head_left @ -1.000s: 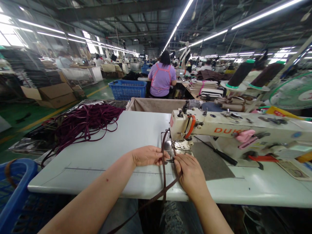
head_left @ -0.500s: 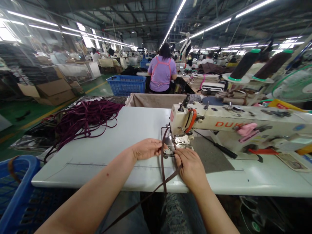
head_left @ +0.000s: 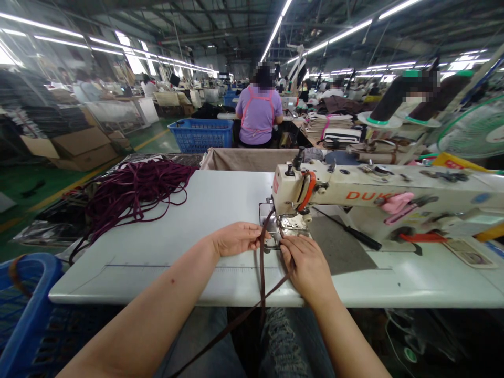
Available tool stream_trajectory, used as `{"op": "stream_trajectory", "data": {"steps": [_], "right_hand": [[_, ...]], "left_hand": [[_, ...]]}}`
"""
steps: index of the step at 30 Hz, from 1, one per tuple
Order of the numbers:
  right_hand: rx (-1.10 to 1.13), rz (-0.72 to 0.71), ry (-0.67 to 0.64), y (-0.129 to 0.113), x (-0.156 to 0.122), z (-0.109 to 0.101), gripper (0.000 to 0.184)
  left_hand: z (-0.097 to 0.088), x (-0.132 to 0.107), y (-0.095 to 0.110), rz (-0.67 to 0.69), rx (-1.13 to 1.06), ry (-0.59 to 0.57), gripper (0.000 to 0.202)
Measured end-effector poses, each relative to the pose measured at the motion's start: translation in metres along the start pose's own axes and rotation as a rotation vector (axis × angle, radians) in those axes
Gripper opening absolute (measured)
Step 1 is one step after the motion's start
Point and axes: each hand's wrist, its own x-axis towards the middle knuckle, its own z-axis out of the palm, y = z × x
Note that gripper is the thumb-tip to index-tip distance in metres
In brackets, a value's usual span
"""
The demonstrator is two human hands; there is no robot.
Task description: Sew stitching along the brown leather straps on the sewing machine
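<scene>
A narrow dark brown strap runs from under the head of a sewing machine and hangs over the table's front edge, where two lengths cross. My left hand is closed in a pinch on the strap, just left of the metal needle plate. To the right, my right hand has its fingers bent together over another stretch of the strap, close in front of the presser foot. The strap's part beneath those fingers is hidden.
Dark purple straps lie heaped at the table's left end. A blue basket stands at the lower left. A black-handled tool rests beside the machine. Ahead, a person in a purple shirt sits facing away, near another blue basket.
The camera view has shifted slightly. Both hands keep almost the same place and grip at the machine; the strap's hanging lengths have moved a little.
</scene>
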Motion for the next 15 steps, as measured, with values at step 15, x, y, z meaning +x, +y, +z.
{"op": "stream_trajectory", "data": {"steps": [15], "right_hand": [[0.091,0.082,0.018,-0.002,-0.014,-0.011,0.033]], "left_hand": [[0.003,-0.003,0.005,0.158,-0.023,0.161,0.044]]}}
